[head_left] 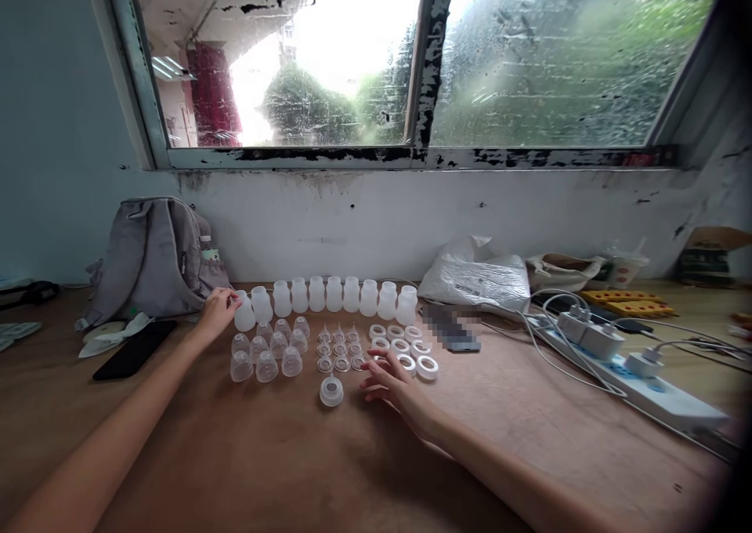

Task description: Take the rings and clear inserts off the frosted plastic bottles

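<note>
A row of frosted white baby bottles (334, 294) without caps stands along the back of the table. At its left end, the fingers of my left hand (220, 311) are closed at the neck of the leftmost bottle (244, 313), which leans slightly. In front of the row are clear dome caps (266, 367), silicone nipples (339, 350) in a block, and white collar rings (427, 368). Nearer me sits a ring with a nipple in it (332, 392). My right hand (393, 384) hovers or rests beside the rings, fingers apart, holding nothing visible.
A grey backpack (150, 259) and a black phone (135, 349) lie left. At right are a silver plastic bag (479, 274), a partly blurred dark item (452, 331), and a white power strip (634, 376) with chargers and loose cables. A wall and window (346, 70) rise behind.
</note>
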Demonstrator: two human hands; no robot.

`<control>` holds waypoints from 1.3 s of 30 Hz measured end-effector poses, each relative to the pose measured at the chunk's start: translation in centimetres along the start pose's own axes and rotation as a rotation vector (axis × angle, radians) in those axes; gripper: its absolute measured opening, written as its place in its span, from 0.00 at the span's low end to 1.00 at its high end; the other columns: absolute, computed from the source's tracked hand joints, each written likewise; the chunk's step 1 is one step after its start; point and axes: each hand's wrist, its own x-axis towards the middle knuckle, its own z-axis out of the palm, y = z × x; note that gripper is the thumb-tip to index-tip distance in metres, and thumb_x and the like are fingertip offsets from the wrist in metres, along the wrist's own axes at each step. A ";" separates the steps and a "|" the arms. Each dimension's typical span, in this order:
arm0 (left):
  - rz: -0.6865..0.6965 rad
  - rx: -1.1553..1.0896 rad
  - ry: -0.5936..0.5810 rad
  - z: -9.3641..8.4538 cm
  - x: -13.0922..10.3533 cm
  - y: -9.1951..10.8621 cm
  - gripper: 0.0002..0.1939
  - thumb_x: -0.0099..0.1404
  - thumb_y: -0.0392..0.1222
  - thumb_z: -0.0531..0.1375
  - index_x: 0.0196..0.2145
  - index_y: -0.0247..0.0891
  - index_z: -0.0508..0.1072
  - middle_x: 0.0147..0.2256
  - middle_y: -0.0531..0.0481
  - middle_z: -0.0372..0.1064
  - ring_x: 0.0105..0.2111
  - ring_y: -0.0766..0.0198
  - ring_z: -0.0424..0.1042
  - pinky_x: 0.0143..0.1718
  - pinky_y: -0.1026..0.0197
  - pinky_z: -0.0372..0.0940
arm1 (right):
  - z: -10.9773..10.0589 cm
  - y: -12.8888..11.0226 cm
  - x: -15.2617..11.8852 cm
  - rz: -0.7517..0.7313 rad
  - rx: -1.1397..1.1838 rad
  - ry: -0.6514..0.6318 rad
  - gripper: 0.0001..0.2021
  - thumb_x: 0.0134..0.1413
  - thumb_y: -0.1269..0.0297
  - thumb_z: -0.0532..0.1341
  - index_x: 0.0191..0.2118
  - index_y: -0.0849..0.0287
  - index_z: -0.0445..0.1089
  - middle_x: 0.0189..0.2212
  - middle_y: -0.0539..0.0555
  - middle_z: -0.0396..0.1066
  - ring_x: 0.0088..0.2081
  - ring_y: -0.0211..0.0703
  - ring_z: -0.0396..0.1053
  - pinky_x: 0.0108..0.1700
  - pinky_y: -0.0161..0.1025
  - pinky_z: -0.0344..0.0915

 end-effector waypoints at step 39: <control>0.443 -0.463 -0.382 2.7 -15.6 16.9 0.16 0.55 0.42 0.57 0.43 0.43 0.65 0.41 0.47 0.62 0.42 0.57 0.63 0.43 0.55 0.60 | 0.7 1.6 -0.5 -0.353 -0.721 -0.166 0.10 0.51 0.59 0.54 0.40 0.54 0.61 0.23 0.48 0.61 0.24 0.36 0.58 0.27 0.34 0.56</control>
